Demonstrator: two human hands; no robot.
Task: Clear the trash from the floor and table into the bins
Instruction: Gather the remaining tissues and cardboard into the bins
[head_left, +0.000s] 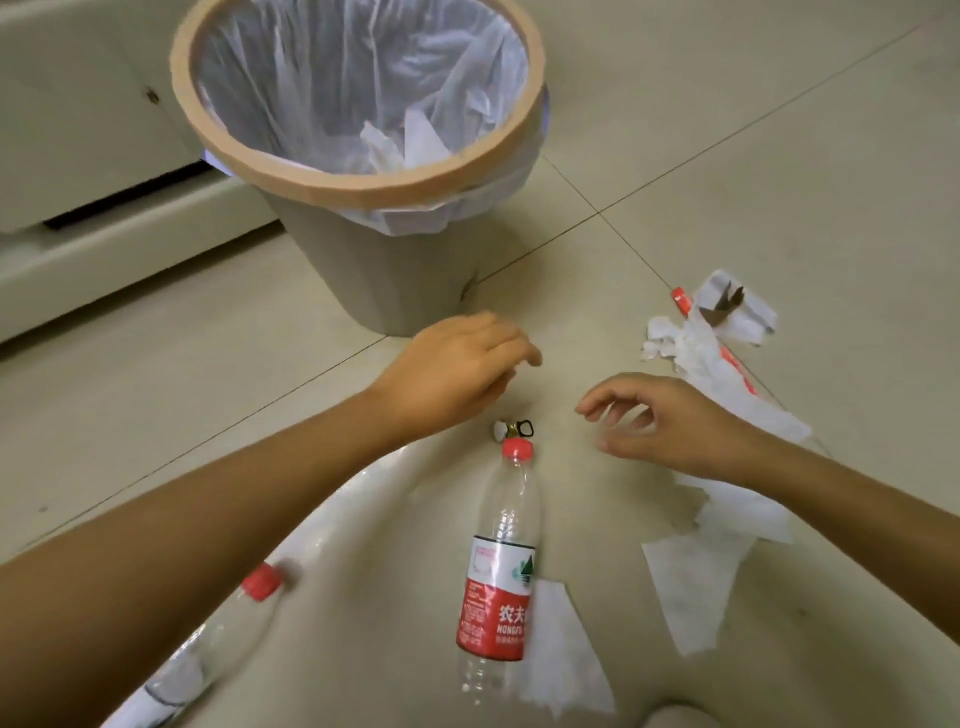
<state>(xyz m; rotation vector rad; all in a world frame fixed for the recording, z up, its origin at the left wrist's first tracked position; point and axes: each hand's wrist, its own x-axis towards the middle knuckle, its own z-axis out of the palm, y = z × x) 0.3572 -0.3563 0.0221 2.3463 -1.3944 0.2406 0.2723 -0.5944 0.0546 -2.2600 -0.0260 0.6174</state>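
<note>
On the tiled floor (727, 156) lies a bottle (501, 566) labelled "NONGFU".

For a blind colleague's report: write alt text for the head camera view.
Two bare hands, the left hand and right hand, hover empty over a tiled floor strewn with clear plastic red-capped bottles and crumpled white tissue paper. Just beyond stands a grey round bin with tan rim and white liner, holding some paper.

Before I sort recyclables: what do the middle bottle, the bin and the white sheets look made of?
Middle bottle: clear glossy plastic, see-through, red cap. Bin: matte grey, probably plastic, with a tan rim and thin translucent liner. White sheets: soft, crinkled tissue paper, seemingly.
</note>
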